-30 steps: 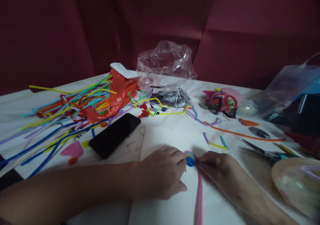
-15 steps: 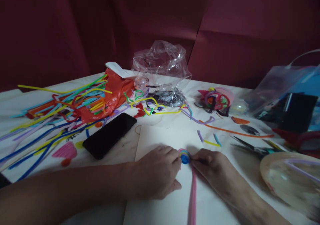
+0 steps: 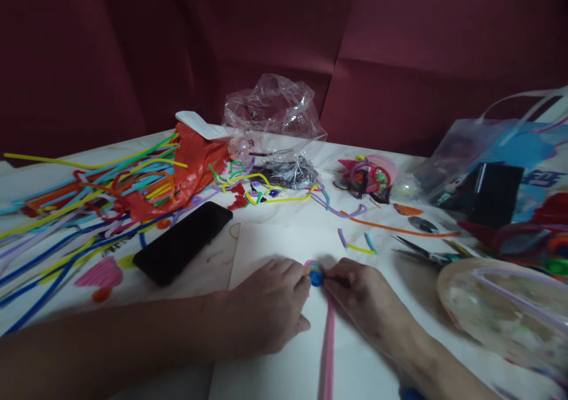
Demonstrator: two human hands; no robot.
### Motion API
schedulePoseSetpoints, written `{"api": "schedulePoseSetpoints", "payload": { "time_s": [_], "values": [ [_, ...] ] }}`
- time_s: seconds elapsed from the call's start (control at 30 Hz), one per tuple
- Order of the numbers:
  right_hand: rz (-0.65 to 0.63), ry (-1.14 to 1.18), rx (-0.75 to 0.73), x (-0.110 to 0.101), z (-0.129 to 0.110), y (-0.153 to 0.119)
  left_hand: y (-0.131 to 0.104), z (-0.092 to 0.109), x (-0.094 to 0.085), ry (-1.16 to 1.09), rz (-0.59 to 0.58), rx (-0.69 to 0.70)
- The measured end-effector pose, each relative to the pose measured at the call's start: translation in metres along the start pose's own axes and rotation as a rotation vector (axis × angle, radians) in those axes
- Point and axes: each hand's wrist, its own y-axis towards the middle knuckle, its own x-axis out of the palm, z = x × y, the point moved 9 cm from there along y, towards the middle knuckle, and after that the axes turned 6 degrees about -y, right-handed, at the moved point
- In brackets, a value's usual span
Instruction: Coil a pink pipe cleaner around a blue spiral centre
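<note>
Over a white sheet (image 3: 270, 240), a small coil of pipe cleaner (image 3: 316, 277) with a blue centre and yellow and pink outer turns sits between my two hands. My left hand (image 3: 273, 308) has its fingers closed on the coil's left side, the thumb sticking out below. On the right edge, my right hand (image 3: 366, 293) pinches the coil with thumb and forefinger. A long pink pipe cleaner (image 3: 329, 347) runs from beside the right fingertips down to the bottom of the view. The exact grip points are partly hidden by the fingers.
A black phone (image 3: 183, 243) lies left of the sheet, near many loose pipe cleaners (image 3: 89, 210) and a red plastic bag (image 3: 195, 157). Cut pieces (image 3: 360, 249) lie beyond my hands. Scissors (image 3: 421, 252) and a cluttered round dish (image 3: 452, 287) are at right; a clear bag (image 3: 275, 110) stands behind.
The camera has turned slightly right, so everything sits further left in view. Both hands keep hold of the coil, with little visible change in their pose.
</note>
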Motion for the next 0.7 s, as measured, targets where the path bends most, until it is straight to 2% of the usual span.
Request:
{"api": "schedulePoseSetpoints", "payload": {
  "time_s": [0.2, 0.37, 0.7],
  "values": [
    [-0.075, -0.145, 0.05, -0.005, -0.012, -0.009, 0.0, 0.0, 0.001, -0.002, -0.005, -0.004],
    [-0.162, -0.237, -0.015, -0.001, -0.028, -0.02, -0.001, 0.0, -0.002, -0.028, -0.008, -0.005],
    [-0.126, -0.273, -0.029, -0.003, -0.028, -0.024, -0.003, -0.001, -0.004, -0.076, -0.01, -0.013]
  ]
}}
